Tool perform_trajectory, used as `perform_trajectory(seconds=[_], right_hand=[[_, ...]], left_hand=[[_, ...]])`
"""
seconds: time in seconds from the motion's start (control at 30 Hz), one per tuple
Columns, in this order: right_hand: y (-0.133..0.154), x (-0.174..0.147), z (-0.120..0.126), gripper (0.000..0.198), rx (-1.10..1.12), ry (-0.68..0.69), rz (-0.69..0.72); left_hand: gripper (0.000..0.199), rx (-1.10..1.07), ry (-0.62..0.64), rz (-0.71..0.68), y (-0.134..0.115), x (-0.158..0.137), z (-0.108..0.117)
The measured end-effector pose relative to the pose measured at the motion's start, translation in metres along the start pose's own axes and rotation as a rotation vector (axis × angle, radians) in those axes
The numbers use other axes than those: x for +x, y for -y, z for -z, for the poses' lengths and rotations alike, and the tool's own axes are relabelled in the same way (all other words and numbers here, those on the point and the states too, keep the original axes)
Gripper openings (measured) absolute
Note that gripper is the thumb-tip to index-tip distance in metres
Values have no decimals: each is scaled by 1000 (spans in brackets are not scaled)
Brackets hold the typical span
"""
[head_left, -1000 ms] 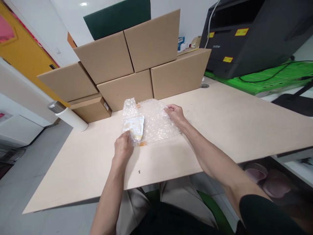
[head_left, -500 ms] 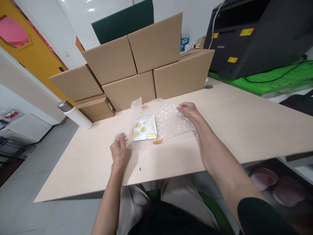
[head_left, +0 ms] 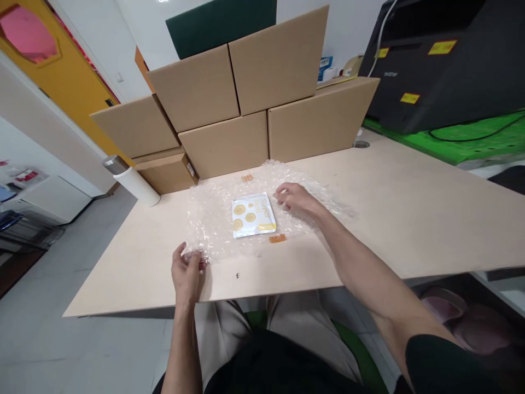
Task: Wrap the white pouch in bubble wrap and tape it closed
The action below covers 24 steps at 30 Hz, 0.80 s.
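Observation:
A sheet of bubble wrap [head_left: 217,219] is spread out on the wooden table, with two bits of orange tape on it. Lying flat on the wrap is a white square packet [head_left: 254,214] printed with gold circles. My left hand [head_left: 186,271] is at the near-left corner of the sheet, its fingers closed on the wrap's edge. Just right of the packet, my right hand [head_left: 293,198] hovers over the wrap with bent fingers slightly apart and nothing visible in them.
Several cardboard boxes [head_left: 223,145] are stacked along the back of the table [head_left: 394,213], a dark green one [head_left: 225,27] on top. A white bottle [head_left: 137,186] stands at the left. A black printer [head_left: 426,71] sits on a green surface [head_left: 471,142] at right.
The bubble wrap's left side has been opened out to the left and toward me, with my left hand moving that way. My right hand has left the wrap's right part and come in beside the packet.

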State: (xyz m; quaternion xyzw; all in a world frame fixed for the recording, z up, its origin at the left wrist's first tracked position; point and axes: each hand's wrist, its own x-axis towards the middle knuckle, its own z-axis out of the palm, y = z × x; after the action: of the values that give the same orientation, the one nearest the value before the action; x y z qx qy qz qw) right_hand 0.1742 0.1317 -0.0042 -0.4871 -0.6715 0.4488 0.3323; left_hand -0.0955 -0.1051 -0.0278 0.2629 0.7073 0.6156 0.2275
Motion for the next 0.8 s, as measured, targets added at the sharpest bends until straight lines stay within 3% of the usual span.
perform_trajectory(seconds=[0.07,0.2,0.37,0.5,0.63,0.8], right_hand=[[0,-5,-21,16,64,92,-73],[0,-10,-43,38,280,-28,-190],[9,-13,-41,25,528,112,-281],[26,-18,-47,20,709,125,-183],[51,-22,-74,15,881,229,-131],[65,-20,-126,15,908,347,-209]], left_hand=[[67,-5,-2,-6,1,0,-1],[72,20,-4,-11,2,-3,-3],[78,-6,-24,-2,4,-2,-3],[67,-88,-20,29,8,1,-3],[48,-101,-11,34,11,4,-2],[38,-251,20,76,14,7,0]])
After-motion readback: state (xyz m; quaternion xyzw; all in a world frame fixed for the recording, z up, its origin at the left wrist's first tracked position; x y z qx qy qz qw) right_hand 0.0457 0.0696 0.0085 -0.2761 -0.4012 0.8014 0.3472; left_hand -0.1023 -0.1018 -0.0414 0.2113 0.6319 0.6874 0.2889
